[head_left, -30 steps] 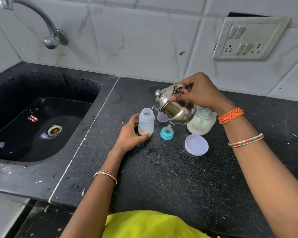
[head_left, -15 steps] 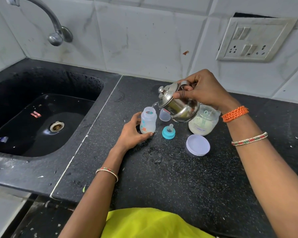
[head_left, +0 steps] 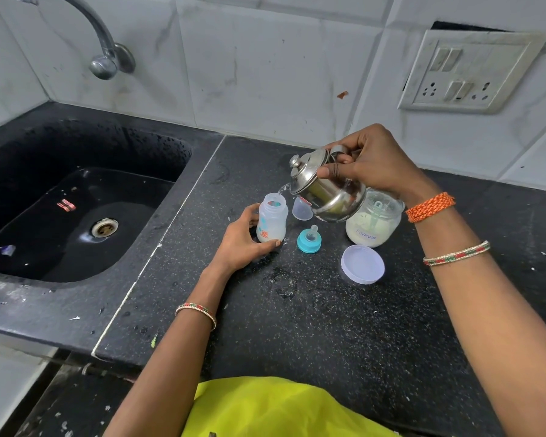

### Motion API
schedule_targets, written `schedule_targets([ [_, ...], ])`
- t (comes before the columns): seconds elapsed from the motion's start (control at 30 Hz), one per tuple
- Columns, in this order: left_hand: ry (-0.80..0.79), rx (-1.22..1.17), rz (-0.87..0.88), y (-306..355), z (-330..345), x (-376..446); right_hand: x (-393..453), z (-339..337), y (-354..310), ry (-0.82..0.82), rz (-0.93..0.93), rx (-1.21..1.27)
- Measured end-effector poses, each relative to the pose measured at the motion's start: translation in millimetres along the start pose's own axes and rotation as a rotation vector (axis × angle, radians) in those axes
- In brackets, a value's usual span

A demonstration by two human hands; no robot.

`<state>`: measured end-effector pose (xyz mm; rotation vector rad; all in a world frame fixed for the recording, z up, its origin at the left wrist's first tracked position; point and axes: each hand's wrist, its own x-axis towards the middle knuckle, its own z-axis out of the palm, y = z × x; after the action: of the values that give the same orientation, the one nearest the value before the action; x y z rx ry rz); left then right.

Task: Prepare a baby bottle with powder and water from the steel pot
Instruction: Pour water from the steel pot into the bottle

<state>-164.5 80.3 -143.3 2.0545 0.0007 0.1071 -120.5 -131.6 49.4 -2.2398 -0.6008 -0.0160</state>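
On the speckled black counter point(head_left: 328, 326), a teal nipple ring point(head_left: 309, 241), clear cap point(head_left: 300, 209), white lid point(head_left: 362, 264) and powder jar point(head_left: 374, 227) crowded the upright baby bottle point(head_left: 271, 221) near the sink-side edge. The left hand point(head_left: 243, 244) curled round its base. The right hand point(head_left: 369, 162) gripped the shiny round steel pot point(head_left: 327, 192), spout tilted down toward the bottle mouth.

A home kitchen: black granite counter point(head_left: 328, 326), sink point(head_left: 76, 216), tap point(head_left: 104, 55), tiled wall point(head_left: 265, 58).

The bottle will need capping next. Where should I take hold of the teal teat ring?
Grip the teal teat ring by its round outer rim, from above. It stands flat on the black counter, clear teat pointing up, so pinching the sides avoids touching the teat.
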Motion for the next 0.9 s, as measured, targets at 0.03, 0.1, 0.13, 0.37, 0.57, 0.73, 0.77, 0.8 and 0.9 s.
schedule_targets([
  [0.03,-0.001,0.000,0.000,0,0,0,0,0,0,0.002,-0.005,-0.003],
  [0.1,-0.002,0.003,0.001,1,0,0,0,0,1,0.006,-0.006,-0.005],
  [0.13,-0.002,0.005,0.000,1,0,0,1,0,2,0.005,-0.004,-0.002],
  [0.37,-0.007,0.009,-0.003,2,-1,-1,1,-1,3,-0.026,-0.041,0.001],
  [0.57,-0.004,0.010,0.003,2,0,-1,-1,0,2,-0.001,-0.029,0.012],
  [0.73,-0.005,0.004,0.005,2,0,-1,0,5,14,0.000,-0.019,0.131],
  [0.77,-0.006,0.004,0.006,3,-1,-1,0,7,17,0.001,-0.007,0.159],
  [0.8,-0.007,0.003,0.007,4,-1,-1,-2,9,20,0.003,0.006,0.198],
  [0.9,-0.005,-0.001,0.007,5,-2,-3,-7,18,30,0.024,0.034,0.322],
])
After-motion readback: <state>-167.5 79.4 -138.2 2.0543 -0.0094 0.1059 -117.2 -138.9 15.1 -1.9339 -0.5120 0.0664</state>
